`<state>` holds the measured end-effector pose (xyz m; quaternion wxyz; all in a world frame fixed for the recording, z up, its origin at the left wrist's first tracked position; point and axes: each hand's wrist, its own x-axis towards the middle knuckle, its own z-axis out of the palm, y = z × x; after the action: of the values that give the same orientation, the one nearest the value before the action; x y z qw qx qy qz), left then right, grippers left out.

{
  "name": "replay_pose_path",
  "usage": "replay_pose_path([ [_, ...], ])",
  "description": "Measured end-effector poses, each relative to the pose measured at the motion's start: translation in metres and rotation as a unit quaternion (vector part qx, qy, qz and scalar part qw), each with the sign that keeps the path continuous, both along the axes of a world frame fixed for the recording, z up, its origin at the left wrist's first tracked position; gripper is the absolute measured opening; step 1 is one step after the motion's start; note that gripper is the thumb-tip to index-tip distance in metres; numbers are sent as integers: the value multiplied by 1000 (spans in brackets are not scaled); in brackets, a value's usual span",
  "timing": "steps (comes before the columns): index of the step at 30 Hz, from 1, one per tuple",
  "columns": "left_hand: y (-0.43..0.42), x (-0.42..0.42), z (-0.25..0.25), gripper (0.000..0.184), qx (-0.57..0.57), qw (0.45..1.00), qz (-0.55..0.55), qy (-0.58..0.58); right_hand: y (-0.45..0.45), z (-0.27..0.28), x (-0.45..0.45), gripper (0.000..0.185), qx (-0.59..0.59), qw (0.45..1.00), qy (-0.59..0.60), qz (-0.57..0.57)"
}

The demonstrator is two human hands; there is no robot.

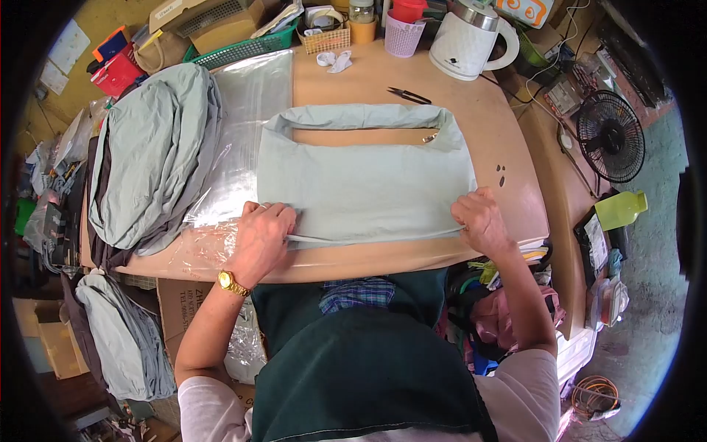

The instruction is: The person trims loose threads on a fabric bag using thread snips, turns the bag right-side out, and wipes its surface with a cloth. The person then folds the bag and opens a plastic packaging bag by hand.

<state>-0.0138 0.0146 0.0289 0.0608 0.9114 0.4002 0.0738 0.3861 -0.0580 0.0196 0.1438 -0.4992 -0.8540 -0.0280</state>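
Note:
A pale grey-green fabric shoulder bag (368, 184) lies flat on the table, its wide strap looped at the far side. Near the strap's right end shows a small metal piece (430, 138). My left hand (264, 234), with a gold watch on the wrist, is closed on the bag's near left corner. At the near right corner, the fingers of my right hand (480, 218) are curled tight around the fabric. Beyond the strap rest black thread snips (409, 96). Clear plastic sheets (254, 96) lie to the left, partly under my left forearm's side of the bag.
Similar grey-green bags (155, 155) are piled on the table's left. Along the back stand a white electric kettle (464, 44), a lilac basket (403, 38) and a green tray (239, 48). A black fan (610, 136) is at right. The tan table (508, 199) has a curved edge.

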Motion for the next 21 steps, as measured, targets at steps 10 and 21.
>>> replay_pose_path([
  [10, 0, -9, -19, 30, 21, 998, 3, -67, -11, -21, 6, 32, -22, 996, 69, -61],
  [21, -36, 67, 9, 81, 13, 997, 78, -5, -5, 19, -79, 64, 4, 975, 133, -180],
])
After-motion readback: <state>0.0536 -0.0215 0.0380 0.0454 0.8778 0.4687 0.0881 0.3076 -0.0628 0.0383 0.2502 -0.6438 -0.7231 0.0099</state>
